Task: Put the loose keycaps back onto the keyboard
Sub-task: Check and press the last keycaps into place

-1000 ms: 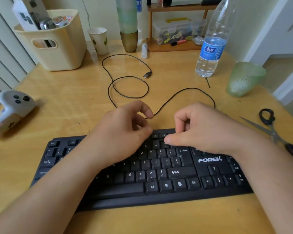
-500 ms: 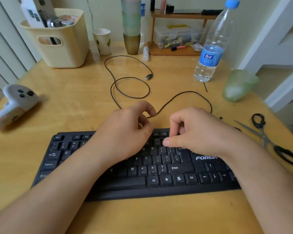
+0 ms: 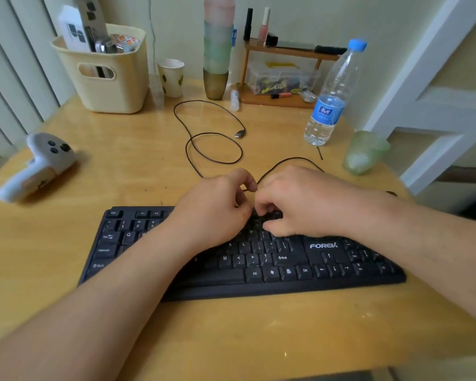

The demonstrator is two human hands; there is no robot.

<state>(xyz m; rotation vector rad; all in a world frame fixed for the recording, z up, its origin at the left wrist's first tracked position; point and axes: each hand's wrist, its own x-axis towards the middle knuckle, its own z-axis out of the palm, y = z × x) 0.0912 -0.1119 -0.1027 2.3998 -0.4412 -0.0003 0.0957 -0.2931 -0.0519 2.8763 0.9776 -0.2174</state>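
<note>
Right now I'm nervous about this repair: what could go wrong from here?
Both hands, left hand and right hand, hide the top rows of the keyboard, so a keycap could seat crooked unseen. The cable loops just behind them and may snag. A right elbow swing could topple the water bottle.

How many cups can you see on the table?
3. A white paper cup with leaf prints stands beside the cream basket; a tall stack of tinted plastic cups counts as one; a green glass cup sits right of the water bottle. Others may hide.
</note>
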